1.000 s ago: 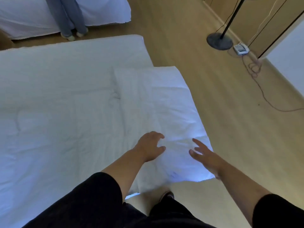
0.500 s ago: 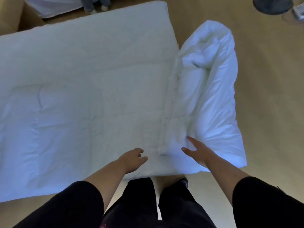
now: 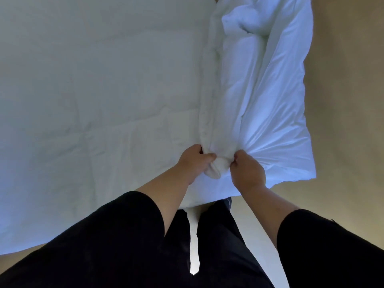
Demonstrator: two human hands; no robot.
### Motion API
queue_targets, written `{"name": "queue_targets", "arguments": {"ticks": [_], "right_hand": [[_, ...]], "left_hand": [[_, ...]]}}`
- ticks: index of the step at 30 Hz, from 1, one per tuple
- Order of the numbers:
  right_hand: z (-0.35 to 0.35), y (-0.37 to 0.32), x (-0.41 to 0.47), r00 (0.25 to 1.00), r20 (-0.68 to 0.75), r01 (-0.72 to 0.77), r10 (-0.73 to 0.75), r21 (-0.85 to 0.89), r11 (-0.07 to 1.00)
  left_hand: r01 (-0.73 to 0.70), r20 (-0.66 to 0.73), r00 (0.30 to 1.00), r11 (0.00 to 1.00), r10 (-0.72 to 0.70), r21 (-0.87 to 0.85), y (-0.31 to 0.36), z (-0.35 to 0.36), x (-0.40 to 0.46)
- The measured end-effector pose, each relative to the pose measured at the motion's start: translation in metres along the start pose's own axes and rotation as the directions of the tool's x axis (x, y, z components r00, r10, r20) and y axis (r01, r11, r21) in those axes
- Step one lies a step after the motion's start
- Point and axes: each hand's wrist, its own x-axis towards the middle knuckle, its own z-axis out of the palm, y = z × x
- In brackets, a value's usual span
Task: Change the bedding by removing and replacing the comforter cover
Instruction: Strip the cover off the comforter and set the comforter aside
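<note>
The rolled cover is now gripped by the left hand and right hand, open a moment before. Rolling can probably be continued over the comforter.

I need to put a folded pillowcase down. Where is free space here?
The flat comforter, left of the rolled bundle, is bare. The floor strip right of the bundle is bare too. It is crowded where the left hand and right hand grip the bundle's end.
</note>
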Motion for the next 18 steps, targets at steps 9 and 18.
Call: {"name": "queue_targets", "arguments": {"ticks": [9, 18], "right_hand": [[-0.002, -0.041, -0.002, 0.958, 0.251, -0.178, 0.139, 0.141, 0.974], [0.059, -0.089, 0.023, 0.911, -0.137, -0.408, 0.388, -0.180, 0.895]], "left_hand": [[0.054, -0.296, 0.948, 0.862, 0.114, 0.505, -0.085, -0.182, -0.060], [0.210, -0.384, 0.910, 0.626, 0.156, 0.751, -0.250, -0.336, -0.072]]}}
